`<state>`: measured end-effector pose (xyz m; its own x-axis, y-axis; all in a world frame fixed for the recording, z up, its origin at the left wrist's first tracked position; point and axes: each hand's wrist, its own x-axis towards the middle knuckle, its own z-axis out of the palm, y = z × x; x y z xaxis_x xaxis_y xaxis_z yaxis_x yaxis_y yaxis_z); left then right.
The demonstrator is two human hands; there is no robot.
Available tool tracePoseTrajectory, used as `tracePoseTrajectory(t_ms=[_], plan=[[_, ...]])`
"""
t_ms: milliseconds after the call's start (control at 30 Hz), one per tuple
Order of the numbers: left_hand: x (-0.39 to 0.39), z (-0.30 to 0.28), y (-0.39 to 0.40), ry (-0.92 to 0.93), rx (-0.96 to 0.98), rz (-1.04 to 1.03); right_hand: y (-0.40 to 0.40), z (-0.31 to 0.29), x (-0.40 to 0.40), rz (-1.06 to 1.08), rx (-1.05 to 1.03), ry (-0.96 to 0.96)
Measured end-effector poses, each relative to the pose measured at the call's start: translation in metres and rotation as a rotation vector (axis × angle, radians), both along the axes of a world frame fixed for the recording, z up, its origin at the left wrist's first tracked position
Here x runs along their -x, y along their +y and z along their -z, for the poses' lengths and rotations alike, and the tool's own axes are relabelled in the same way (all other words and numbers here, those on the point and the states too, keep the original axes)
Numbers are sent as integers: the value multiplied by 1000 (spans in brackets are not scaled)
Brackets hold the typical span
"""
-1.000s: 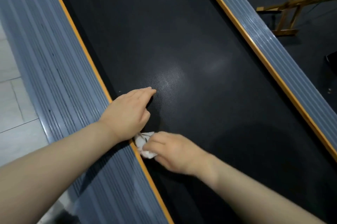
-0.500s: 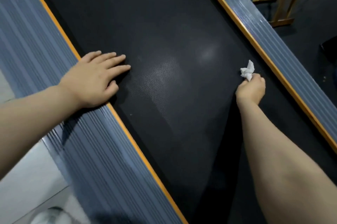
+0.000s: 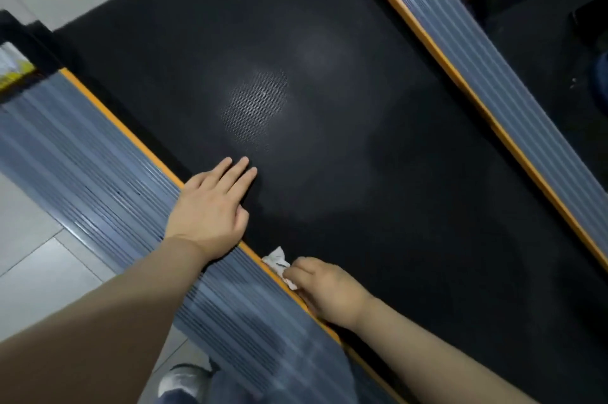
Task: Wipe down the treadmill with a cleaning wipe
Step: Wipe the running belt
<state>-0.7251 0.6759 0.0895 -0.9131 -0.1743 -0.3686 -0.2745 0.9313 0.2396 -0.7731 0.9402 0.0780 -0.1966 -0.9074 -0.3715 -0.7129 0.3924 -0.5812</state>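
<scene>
Black treadmill belt [image 3: 362, 157] fills the view, w/ grey ribbed side rails [image 3: 98, 180] edged in orange. Left hand [image 3: 210, 209] lies flat, fingers straight, across rail edge & belt. Right hand [image 3: 325, 291] clenches a crumpled white wipe [image 3: 278, 262] against the belt's left edge, just beside the orange strip, near left hand.

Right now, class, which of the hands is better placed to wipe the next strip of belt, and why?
Right hand: it grips the wipe at the belt edge. Left hand lies flat, bracing.
</scene>
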Motion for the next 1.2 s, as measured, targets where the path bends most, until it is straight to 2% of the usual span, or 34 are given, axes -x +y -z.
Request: tracePoseTrajectory(t_ms=[167, 300, 467, 567, 667, 767, 933, 1033, 1100, 1200], plan=[[1, -1, -1, -12, -41, -3, -30, -2, 48, -401, 84, 82], [-1, 2, -2, -13, -47, 15, -66, 1, 76, -486, 107, 180], [-2, 0, -4, 43, -60, 5, -87, 1, 106, -259, 128, 251], [-7, 6, -3, 89, -63, -16, -70, 11, 150, 88, 149, 363], [-8, 10, -2, 151, -74, -66, -44, 17, 227, 439, 119, 584], [-8, 11, -3, 196, -75, -113, -35, 1, 296, 671, 9, 643], [-3, 7, 5, 149, 7, -120, -12, -19, 357, 632, -228, 793], [7, 2, 6, 54, -41, -181, 0, -24, 377, 629, -368, 824], [11, 0, 4, -56, -69, -191, 2, -21, 376, 637, -321, 755], [15, -3, 4, -127, -73, -197, 8, -18, 372, 583, -187, 626]])
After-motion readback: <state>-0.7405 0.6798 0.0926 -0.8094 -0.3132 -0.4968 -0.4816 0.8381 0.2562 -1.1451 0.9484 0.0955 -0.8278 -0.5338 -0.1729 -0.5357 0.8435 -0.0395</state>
